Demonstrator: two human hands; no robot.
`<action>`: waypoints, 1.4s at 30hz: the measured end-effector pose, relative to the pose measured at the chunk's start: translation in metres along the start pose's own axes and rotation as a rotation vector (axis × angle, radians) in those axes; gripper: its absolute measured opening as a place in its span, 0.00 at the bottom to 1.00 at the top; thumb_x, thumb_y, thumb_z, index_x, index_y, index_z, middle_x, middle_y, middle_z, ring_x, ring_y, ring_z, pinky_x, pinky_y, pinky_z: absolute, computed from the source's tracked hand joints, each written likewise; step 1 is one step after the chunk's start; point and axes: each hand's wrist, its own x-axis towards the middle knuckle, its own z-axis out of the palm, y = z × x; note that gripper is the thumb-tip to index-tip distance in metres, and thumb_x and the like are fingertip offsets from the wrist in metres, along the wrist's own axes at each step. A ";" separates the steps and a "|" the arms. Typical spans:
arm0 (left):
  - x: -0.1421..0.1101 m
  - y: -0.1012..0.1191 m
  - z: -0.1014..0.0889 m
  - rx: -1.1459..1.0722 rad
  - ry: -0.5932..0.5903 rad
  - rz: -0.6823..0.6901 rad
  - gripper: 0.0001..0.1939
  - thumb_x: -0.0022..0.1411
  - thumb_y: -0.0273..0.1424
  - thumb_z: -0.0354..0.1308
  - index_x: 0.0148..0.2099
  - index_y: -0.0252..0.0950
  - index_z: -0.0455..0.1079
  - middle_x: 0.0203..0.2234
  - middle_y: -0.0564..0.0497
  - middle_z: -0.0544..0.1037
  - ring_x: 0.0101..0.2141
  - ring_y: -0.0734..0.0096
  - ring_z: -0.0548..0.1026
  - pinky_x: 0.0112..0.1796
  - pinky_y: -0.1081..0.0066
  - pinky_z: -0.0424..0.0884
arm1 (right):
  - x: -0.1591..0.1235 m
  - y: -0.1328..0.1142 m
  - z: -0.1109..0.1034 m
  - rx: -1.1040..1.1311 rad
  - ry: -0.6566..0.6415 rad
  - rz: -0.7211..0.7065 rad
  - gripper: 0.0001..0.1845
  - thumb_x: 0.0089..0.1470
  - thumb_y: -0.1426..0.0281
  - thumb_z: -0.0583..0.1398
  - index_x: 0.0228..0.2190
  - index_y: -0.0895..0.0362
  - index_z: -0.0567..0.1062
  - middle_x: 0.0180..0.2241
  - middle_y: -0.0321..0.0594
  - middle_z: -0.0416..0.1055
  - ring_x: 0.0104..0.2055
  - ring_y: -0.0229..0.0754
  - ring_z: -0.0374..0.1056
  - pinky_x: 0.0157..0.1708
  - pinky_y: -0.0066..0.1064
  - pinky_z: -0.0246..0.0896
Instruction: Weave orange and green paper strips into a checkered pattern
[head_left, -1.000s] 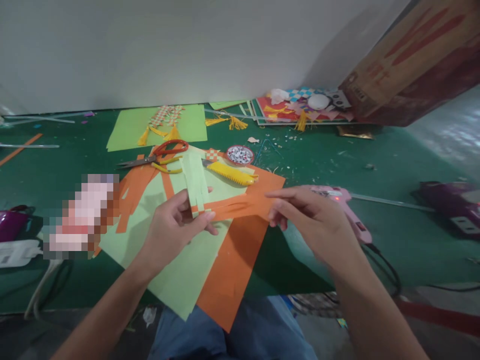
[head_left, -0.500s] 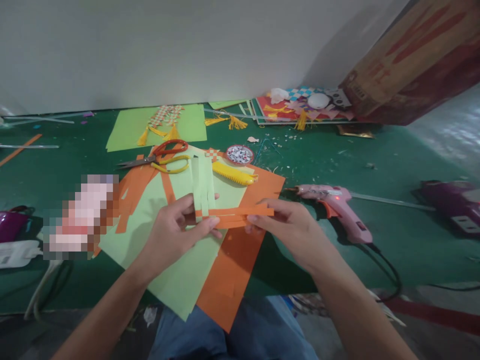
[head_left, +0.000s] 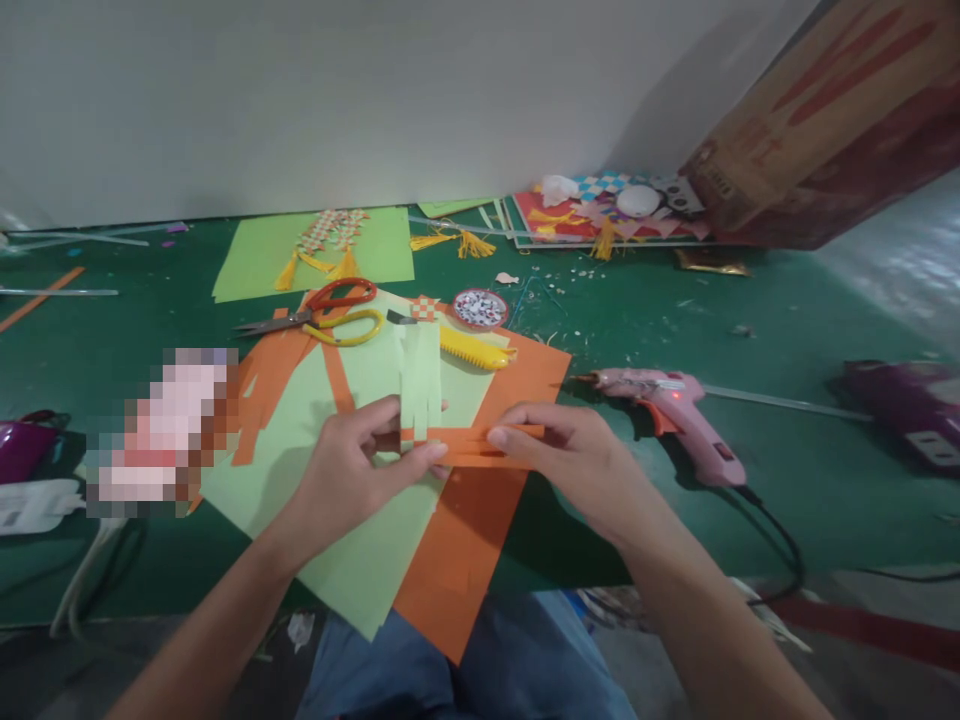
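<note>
Pale green paper strips (head_left: 420,375) stand upright and cross orange paper strips (head_left: 469,448) at a small woven corner. My left hand (head_left: 367,445) pinches that corner, thumb in front and fingers behind. Farther right, my right hand (head_left: 559,432) has the orange strips between thumb and fingers. Both hands hover over green paper sheets (head_left: 352,560) and an orange paper sheet (head_left: 465,560). Just behind the green strips lies a yellow utility knife (head_left: 476,347), partly covered by them. Scissors (head_left: 315,318) with red and yellow handles rest to the left.
A pink glue gun (head_left: 667,400) with its cord lies at right. A small dish of beads (head_left: 480,308) sits behind the knife. Woven pieces with yellow tassels (head_left: 330,240) lie at the back, and a paper bag (head_left: 817,130) stands back right. A pixelated object (head_left: 169,430) is at left.
The woven strips have shifted slightly right with my left hand. The orange strips, spread apart before, now lie close together, and my right thumb has moved up across them.
</note>
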 end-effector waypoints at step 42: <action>0.004 -0.006 0.000 0.313 0.113 0.033 0.20 0.60 0.38 0.53 0.20 0.35 0.54 0.14 0.59 0.53 0.17 0.81 0.54 0.17 0.77 0.50 | 0.007 -0.017 0.013 -0.128 -0.047 -0.072 0.10 0.50 0.69 0.60 0.20 0.57 0.75 0.22 0.34 0.75 0.25 0.34 0.67 0.25 0.24 0.57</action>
